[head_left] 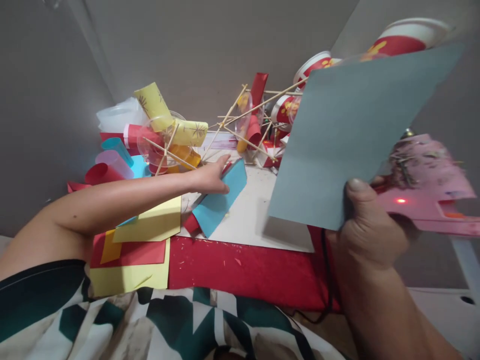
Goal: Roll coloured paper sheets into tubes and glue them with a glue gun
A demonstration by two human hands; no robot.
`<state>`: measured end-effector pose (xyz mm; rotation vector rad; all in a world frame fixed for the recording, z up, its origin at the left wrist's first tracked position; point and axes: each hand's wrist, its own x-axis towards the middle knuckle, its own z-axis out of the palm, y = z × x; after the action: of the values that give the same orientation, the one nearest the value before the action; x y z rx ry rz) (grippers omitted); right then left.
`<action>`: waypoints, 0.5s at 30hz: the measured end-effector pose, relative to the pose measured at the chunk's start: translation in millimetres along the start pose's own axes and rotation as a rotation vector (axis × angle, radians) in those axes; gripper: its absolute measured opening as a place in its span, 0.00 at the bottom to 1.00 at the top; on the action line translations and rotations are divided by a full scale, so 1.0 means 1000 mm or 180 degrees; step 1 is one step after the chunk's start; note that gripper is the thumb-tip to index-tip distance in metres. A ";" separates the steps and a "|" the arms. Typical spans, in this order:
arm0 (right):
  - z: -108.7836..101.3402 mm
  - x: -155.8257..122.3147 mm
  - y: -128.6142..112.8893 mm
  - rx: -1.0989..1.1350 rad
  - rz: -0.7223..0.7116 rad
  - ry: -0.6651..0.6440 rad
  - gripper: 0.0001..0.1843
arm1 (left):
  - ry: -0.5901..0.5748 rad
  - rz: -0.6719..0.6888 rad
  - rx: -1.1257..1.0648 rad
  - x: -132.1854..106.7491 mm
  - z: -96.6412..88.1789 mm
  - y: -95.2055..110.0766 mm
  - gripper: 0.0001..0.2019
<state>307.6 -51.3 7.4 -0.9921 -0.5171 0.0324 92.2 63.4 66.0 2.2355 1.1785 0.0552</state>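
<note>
My left hand (212, 176) reaches over a folded blue sheet of paper (224, 197), thumb and forefinger apart, the thumb at its surface. The hand's other fingers are partly hidden. A red paper piece (192, 224) shows under the blue sheet's lower end. My right hand (369, 227) is closed on a large grey-blue sheet of paper (348, 135), raised and tilted, with the thumb on its front. Right behind these fingers is a pink glue gun (420, 200) with a lit red light and a glue-crusted front. Whether the same hand also grips it is hidden.
Yellow sheets (150, 225) and red paper (135, 254) lie at left. Behind stand wooden sticks (225, 125) joined into frames, rolled paper tubes (112, 164) and red-white paper cups (313, 65). A white board (258, 215) lies on a red surface (240, 272). A black cord (328, 275) hangs at right.
</note>
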 end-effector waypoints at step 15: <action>0.002 0.001 0.001 0.0172 -0.0093 0.0089 0.17 | 0.1022 -0.0486 -0.1821 0.038 0.031 -0.017 0.49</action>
<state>307.6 -49.1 8.2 -0.9308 -0.5027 0.0064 112.4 83.9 22.7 1.6647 1.2946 0.6287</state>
